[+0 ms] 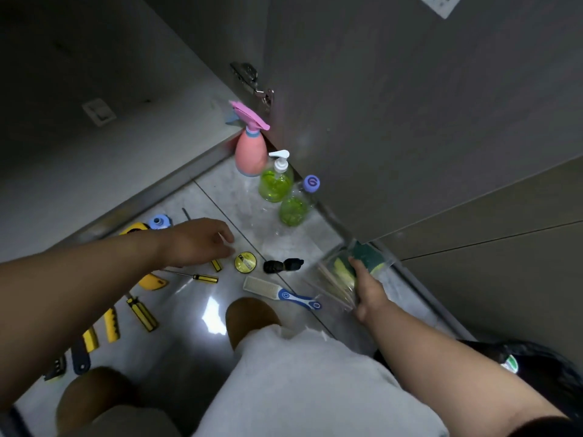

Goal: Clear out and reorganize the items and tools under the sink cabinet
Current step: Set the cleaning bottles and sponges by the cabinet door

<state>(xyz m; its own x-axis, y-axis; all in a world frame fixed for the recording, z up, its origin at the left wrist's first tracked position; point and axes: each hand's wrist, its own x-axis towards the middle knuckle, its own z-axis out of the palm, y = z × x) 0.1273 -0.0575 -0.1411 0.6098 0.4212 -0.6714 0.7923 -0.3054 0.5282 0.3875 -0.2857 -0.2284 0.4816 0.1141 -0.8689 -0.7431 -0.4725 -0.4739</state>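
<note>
Leftmost, yellow-handled tools [142, 313] lie in a row on the floor [239, 216]. Above them the left hand [195, 241] hovers, fingers loosely bent, holding nothing (a screwdriver handle [216, 265] peeks out beneath). Just right lie a round yellow tin [245, 262] and a brush [280, 291]. By the floor's far edge stand a pink spray bottle [250, 152] and a green pump bottle [275, 184]. Rightmost, the right hand [369, 288] grips a tilted clear container [334, 279] holding a sponge [366, 255].

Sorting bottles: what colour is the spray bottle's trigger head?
Bright pink trigger head on the salmon spray bottle; head view.
</note>
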